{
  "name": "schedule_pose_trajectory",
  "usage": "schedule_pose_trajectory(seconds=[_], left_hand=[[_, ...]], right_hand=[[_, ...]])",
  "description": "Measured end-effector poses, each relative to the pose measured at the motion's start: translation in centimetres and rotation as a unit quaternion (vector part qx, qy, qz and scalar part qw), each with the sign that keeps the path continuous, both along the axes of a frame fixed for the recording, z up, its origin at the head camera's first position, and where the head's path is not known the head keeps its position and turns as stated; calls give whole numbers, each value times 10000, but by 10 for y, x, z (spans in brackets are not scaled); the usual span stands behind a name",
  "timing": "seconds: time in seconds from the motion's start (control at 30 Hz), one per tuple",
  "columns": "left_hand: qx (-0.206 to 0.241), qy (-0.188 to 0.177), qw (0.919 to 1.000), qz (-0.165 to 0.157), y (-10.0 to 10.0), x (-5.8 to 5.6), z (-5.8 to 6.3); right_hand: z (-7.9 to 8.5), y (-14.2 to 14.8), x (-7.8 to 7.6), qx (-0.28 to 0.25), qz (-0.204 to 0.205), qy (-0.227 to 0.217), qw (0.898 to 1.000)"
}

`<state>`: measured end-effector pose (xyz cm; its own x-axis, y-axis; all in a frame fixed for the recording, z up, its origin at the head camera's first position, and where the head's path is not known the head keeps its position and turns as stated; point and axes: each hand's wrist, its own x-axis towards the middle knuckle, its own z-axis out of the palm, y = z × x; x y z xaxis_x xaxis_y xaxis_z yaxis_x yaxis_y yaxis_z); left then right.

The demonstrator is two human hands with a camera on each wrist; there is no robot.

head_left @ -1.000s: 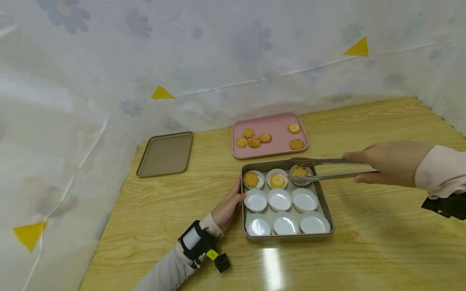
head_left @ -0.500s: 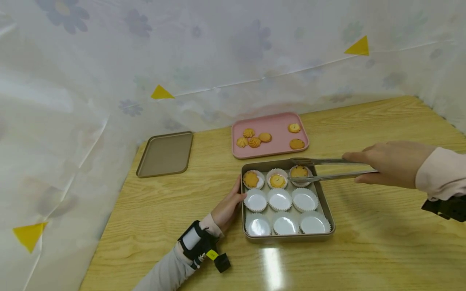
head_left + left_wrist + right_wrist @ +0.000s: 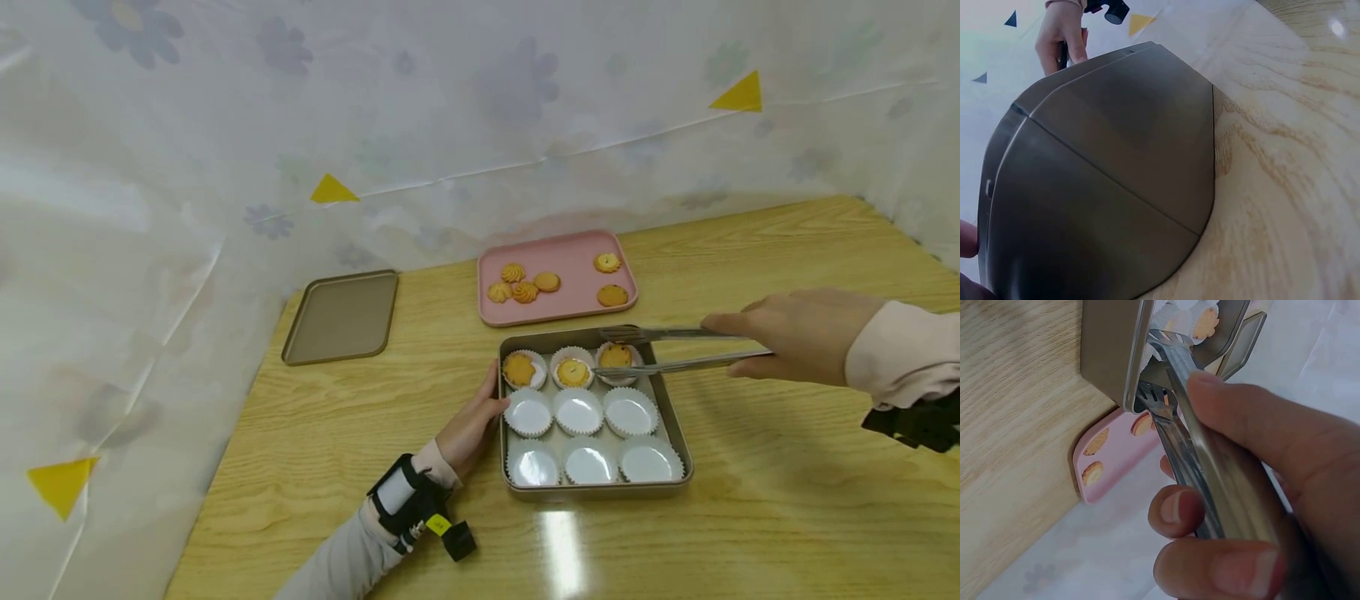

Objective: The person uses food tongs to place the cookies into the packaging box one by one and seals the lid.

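Observation:
My right hand (image 3: 795, 333) holds metal tongs (image 3: 697, 364) from the right, thumb on one arm and fingers on the other. The tongs' two ends stand apart over the back right corner of a deep metal baking tin (image 3: 600, 493). Between them a cookie with dark bits (image 3: 616, 356) sits in a white paper cup (image 3: 634, 353). My left hand (image 3: 468, 429) rests against the tin's left wall, fingers extended along it and thumb at the rim. The back row also has a flower-shaped cookie (image 3: 519, 369) and a round scalloped cookie (image 3: 573, 372), each in a cup.
Behind the tin lies a pink tray (image 3: 573, 287) with several cookies, bunched at its left and two at its right. A shallow brown tray (image 3: 345, 318) lies at the back left. The tin's middle and front rows hold bare paper cups (image 3: 578, 412). A patterned sheet (image 3: 450, 100) hangs behind the table.
The tongs' front arm has shifted slightly to the left, away from the speckled cookie, so the ends stand a little wider. My left hand and the tin stay in place.

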<state>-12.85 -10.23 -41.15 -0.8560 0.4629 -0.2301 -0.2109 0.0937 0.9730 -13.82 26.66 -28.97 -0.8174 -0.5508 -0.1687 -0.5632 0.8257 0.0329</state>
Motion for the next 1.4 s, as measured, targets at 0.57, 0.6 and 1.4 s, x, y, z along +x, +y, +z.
schedule_pose_trajectory(seconds=[0.57, 0.6, 1.4], left_hand=[[-63, -25, 10000, 40, 1, -1, 1], [-53, -30, 10000, 45, 1, -1, 1], [-124, 118, 9998, 121, 1, 2, 0]], right_hand=[[0, -3, -3, -57, -1, -146, 9999], [0, -3, -3, -58, -7, -152, 9999], [16, 23, -33, -1276, -586, -501, 9888]])
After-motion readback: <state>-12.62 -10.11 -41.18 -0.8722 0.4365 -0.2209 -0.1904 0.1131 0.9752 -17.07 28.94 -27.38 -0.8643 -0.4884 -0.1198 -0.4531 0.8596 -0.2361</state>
